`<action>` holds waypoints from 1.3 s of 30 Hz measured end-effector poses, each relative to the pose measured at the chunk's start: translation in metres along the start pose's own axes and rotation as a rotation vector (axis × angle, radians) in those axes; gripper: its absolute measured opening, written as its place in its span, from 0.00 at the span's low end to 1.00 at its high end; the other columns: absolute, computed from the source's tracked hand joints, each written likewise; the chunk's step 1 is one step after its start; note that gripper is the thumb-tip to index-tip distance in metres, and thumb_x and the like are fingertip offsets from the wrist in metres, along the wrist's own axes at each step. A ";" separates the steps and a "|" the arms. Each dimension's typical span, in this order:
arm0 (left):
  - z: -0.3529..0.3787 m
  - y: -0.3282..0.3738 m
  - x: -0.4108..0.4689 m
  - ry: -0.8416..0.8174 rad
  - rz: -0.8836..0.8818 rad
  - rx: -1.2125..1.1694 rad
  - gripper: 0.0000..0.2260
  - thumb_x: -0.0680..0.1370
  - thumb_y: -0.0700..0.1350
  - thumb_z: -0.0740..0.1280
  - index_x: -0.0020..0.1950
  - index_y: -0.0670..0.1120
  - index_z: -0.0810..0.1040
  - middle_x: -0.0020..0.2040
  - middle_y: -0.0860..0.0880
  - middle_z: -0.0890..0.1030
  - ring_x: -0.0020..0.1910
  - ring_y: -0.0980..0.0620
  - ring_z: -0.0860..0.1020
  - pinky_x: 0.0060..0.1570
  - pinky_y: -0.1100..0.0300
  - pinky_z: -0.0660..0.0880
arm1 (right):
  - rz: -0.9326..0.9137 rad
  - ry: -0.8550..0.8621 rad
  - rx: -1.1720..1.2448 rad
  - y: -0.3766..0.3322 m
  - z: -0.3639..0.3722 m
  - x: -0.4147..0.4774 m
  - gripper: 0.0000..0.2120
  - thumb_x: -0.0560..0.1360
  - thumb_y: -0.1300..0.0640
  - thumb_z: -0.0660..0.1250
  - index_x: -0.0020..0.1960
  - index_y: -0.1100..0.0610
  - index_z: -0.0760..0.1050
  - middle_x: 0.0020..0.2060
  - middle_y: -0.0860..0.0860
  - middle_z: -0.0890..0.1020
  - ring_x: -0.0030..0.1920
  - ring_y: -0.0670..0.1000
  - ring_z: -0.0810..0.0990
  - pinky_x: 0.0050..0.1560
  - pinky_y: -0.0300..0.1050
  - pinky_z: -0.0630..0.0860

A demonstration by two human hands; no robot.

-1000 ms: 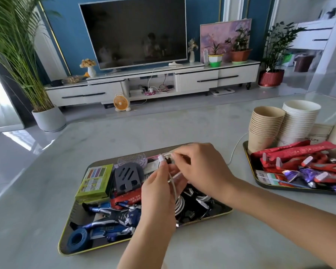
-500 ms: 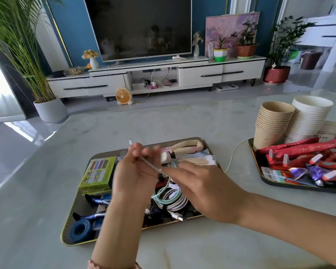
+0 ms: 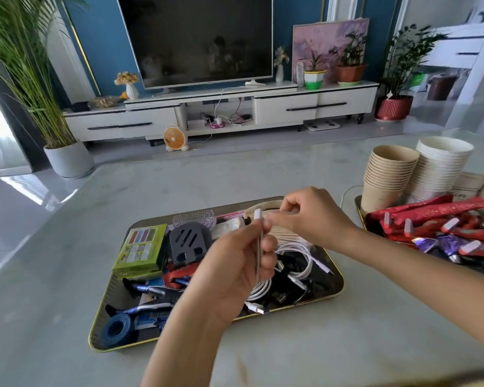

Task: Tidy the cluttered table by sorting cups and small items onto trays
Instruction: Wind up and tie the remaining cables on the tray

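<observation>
White cable (image 3: 258,247) is held upright over the cluttered gold-rimmed tray (image 3: 330,286), paper cups (image 3: 389,174) stacked on the other tray (image 3: 358,205).

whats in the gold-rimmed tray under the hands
In the gold-rimmed tray: green cardboard box, black slotted plastic stand, coiled white cables, blue rolled strap. The left hand hides its middle.

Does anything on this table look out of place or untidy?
Yes. A white plug pokes over the near rim of the tray, and a thin white cable lies loose on the table beside the cups.
</observation>
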State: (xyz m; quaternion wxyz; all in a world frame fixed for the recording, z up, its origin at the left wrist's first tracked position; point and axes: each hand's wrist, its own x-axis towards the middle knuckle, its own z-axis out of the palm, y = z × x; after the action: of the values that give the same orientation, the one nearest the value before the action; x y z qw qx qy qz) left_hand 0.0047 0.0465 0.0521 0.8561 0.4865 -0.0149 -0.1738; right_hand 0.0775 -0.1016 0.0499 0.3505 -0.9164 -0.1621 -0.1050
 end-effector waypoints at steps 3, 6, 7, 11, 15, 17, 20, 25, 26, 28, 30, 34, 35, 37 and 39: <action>0.007 -0.015 0.011 0.179 0.060 0.021 0.11 0.82 0.42 0.53 0.43 0.43 0.71 0.28 0.49 0.78 0.25 0.55 0.77 0.23 0.67 0.71 | -0.034 0.068 0.035 -0.019 0.002 -0.005 0.13 0.71 0.49 0.70 0.32 0.55 0.75 0.23 0.44 0.72 0.27 0.43 0.70 0.32 0.42 0.69; 0.005 -0.020 0.018 0.332 0.138 -0.127 0.12 0.82 0.41 0.54 0.45 0.40 0.74 0.33 0.46 0.79 0.28 0.55 0.78 0.27 0.64 0.75 | -0.160 0.048 0.014 -0.033 0.010 -0.019 0.11 0.76 0.52 0.63 0.40 0.57 0.79 0.34 0.50 0.81 0.37 0.50 0.79 0.42 0.49 0.76; 0.004 -0.019 0.020 0.365 0.172 -0.175 0.12 0.82 0.41 0.54 0.46 0.40 0.74 0.33 0.46 0.78 0.28 0.56 0.78 0.28 0.65 0.75 | -0.233 0.056 -0.025 -0.036 0.014 -0.024 0.13 0.77 0.53 0.60 0.42 0.57 0.79 0.38 0.52 0.82 0.41 0.53 0.79 0.43 0.51 0.76; -0.003 -0.014 0.021 0.459 0.236 -0.366 0.14 0.82 0.44 0.55 0.40 0.41 0.75 0.33 0.47 0.79 0.33 0.54 0.79 0.39 0.62 0.76 | -0.443 -0.001 -0.112 -0.041 0.036 -0.038 0.20 0.78 0.51 0.49 0.58 0.55 0.76 0.49 0.54 0.80 0.48 0.58 0.80 0.44 0.55 0.77; -0.014 0.000 0.021 0.408 0.240 -0.510 0.15 0.82 0.45 0.54 0.42 0.41 0.74 0.30 0.48 0.80 0.30 0.53 0.80 0.39 0.63 0.78 | -0.538 -0.103 -0.067 -0.036 0.047 -0.048 0.21 0.76 0.59 0.56 0.68 0.53 0.69 0.48 0.55 0.79 0.45 0.61 0.80 0.41 0.57 0.78; -0.017 0.002 0.020 0.354 0.244 -0.445 0.15 0.82 0.45 0.52 0.42 0.42 0.72 0.27 0.49 0.77 0.27 0.54 0.79 0.33 0.65 0.77 | -0.567 -0.068 -0.053 -0.035 0.043 -0.048 0.18 0.77 0.59 0.57 0.65 0.55 0.73 0.45 0.55 0.79 0.41 0.60 0.80 0.37 0.56 0.78; -0.013 -0.001 0.019 0.300 0.192 -0.316 0.16 0.82 0.46 0.51 0.46 0.39 0.74 0.37 0.44 0.80 0.36 0.50 0.80 0.42 0.60 0.76 | -0.533 0.010 0.005 -0.034 0.032 -0.044 0.15 0.78 0.54 0.56 0.56 0.57 0.79 0.44 0.54 0.81 0.42 0.55 0.80 0.40 0.51 0.77; -0.009 -0.002 0.017 0.246 0.084 -0.401 0.16 0.83 0.44 0.52 0.42 0.39 0.73 0.33 0.43 0.82 0.32 0.51 0.82 0.32 0.62 0.79 | -0.446 0.000 0.096 -0.027 0.027 -0.042 0.09 0.74 0.57 0.62 0.41 0.60 0.78 0.36 0.46 0.78 0.37 0.41 0.74 0.37 0.36 0.71; -0.009 -0.002 0.017 0.233 0.072 -0.393 0.16 0.82 0.44 0.52 0.41 0.40 0.72 0.34 0.43 0.82 0.32 0.51 0.82 0.32 0.62 0.79 | -0.421 -0.018 0.100 -0.025 0.026 -0.042 0.09 0.74 0.56 0.62 0.39 0.60 0.77 0.34 0.47 0.77 0.36 0.43 0.73 0.36 0.37 0.70; -0.008 -0.004 0.016 0.208 0.070 -0.365 0.16 0.82 0.45 0.52 0.39 0.41 0.71 0.34 0.44 0.82 0.32 0.51 0.82 0.32 0.62 0.79 | -0.399 -0.066 0.107 -0.025 0.026 -0.042 0.11 0.73 0.56 0.62 0.36 0.61 0.74 0.29 0.44 0.71 0.33 0.43 0.71 0.33 0.33 0.65; -0.007 -0.005 0.016 0.197 0.097 -0.369 0.16 0.82 0.46 0.51 0.39 0.42 0.70 0.32 0.46 0.80 0.33 0.51 0.81 0.33 0.61 0.79 | -0.392 -0.109 0.144 -0.026 0.025 -0.041 0.11 0.74 0.57 0.63 0.35 0.62 0.74 0.29 0.41 0.69 0.33 0.40 0.71 0.33 0.30 0.64; -0.011 0.004 0.016 0.150 0.232 -0.533 0.21 0.82 0.46 0.52 0.33 0.42 0.72 0.27 0.50 0.76 0.35 0.51 0.82 0.51 0.53 0.78 | -0.247 -0.207 0.369 -0.027 0.017 -0.042 0.09 0.77 0.59 0.64 0.39 0.59 0.78 0.25 0.42 0.73 0.29 0.42 0.70 0.32 0.32 0.64; -0.016 0.008 0.015 0.146 0.280 -0.589 0.23 0.82 0.45 0.52 0.30 0.42 0.73 0.27 0.50 0.75 0.33 0.52 0.82 0.48 0.54 0.79 | -0.219 -0.248 0.417 -0.027 0.014 -0.042 0.09 0.78 0.60 0.63 0.41 0.59 0.79 0.25 0.41 0.73 0.29 0.41 0.70 0.33 0.30 0.64; -0.023 0.016 0.013 0.126 0.356 -0.667 0.25 0.82 0.44 0.53 0.27 0.43 0.74 0.26 0.51 0.73 0.29 0.54 0.80 0.40 0.57 0.81 | -0.165 -0.324 0.466 -0.024 0.010 -0.046 0.10 0.78 0.61 0.61 0.43 0.60 0.79 0.24 0.41 0.73 0.27 0.40 0.69 0.32 0.29 0.64; -0.029 0.021 0.011 0.096 0.391 -0.706 0.23 0.82 0.43 0.53 0.29 0.42 0.75 0.23 0.53 0.70 0.25 0.56 0.77 0.36 0.60 0.80 | -0.107 -0.394 0.484 -0.018 0.005 -0.046 0.10 0.78 0.62 0.61 0.44 0.62 0.79 0.23 0.40 0.73 0.25 0.40 0.70 0.30 0.28 0.64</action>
State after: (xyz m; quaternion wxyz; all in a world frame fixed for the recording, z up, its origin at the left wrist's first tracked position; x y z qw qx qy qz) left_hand 0.0261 0.0768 0.0530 0.9872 0.1582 -0.0064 0.0208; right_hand 0.0289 -0.0954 0.0429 0.5143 -0.7992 -0.2951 0.0979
